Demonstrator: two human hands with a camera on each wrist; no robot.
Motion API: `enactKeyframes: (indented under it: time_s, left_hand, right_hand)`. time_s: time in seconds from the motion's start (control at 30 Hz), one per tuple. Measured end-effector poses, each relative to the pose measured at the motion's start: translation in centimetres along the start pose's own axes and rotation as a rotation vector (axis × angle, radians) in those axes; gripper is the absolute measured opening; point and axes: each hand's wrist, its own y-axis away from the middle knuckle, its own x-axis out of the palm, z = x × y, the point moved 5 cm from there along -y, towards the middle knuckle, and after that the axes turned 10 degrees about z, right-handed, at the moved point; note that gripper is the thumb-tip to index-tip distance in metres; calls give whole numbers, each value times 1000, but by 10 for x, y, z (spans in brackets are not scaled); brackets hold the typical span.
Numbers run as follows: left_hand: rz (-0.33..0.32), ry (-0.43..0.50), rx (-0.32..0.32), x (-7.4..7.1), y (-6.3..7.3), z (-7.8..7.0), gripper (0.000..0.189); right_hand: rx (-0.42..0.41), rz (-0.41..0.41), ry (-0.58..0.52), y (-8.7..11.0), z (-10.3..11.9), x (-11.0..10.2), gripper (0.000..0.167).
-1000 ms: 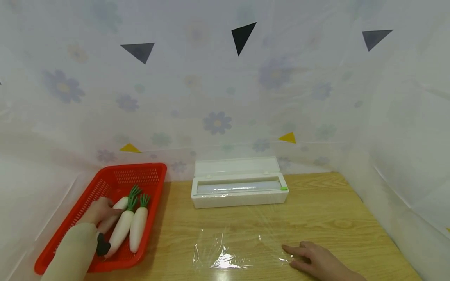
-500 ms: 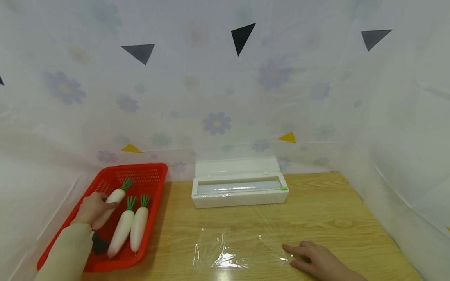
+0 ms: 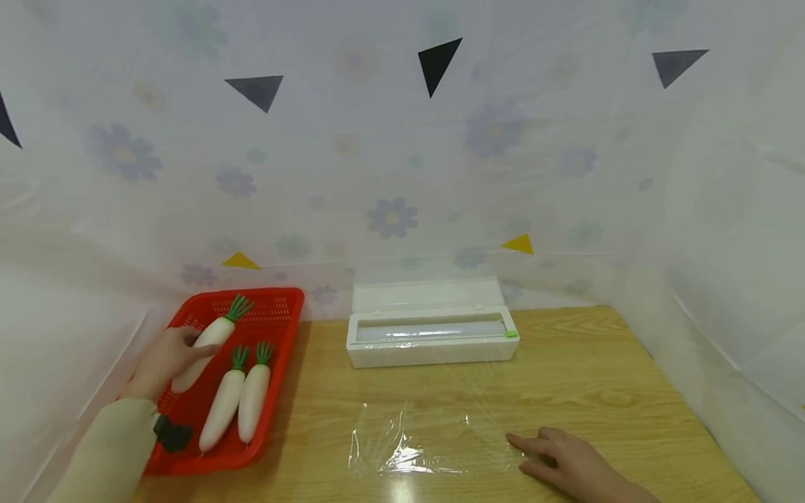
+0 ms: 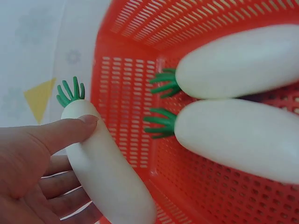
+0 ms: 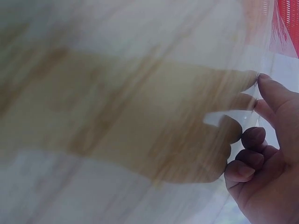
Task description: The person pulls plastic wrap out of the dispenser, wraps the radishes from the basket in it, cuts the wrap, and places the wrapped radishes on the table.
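Note:
My left hand (image 3: 165, 360) grips a white radish (image 4: 105, 161) with a short green top, thumb on the near side and fingers behind it. That radish is tilted over the left part of the red basket (image 3: 287, 363). Two other white radishes (image 3: 223, 411) lie side by side in the basket. Clear plastic wrap (image 3: 405, 457) stretches from the white dispenser box (image 3: 434, 355) toward the front of the table. My right hand (image 3: 569, 461) presses thumb and index fingertips at the wrap's right edge, its other fingers bent in the right wrist view.
The dispenser's lid (image 3: 428, 293) stands raised at the back, with a roll (image 3: 434, 330) inside and a green slider (image 3: 511, 334) at its right end. Pale patterned sheeting (image 3: 390, 140) encloses the wood-grain table (image 3: 578, 377) at the back and sides.
My left hand has lifted the leftmost radish away from the other two, moving it up and toward the back left of the basket. My right hand has stayed in place.

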Motion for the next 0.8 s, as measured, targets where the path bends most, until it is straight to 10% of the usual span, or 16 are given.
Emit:
enactKeyframes:
  time_s: [0.8]
  left_hand:
    - [-36,37,160,16,27,-121,62]
  right_hand:
    - [-3,14,-24,2,1,2,46]
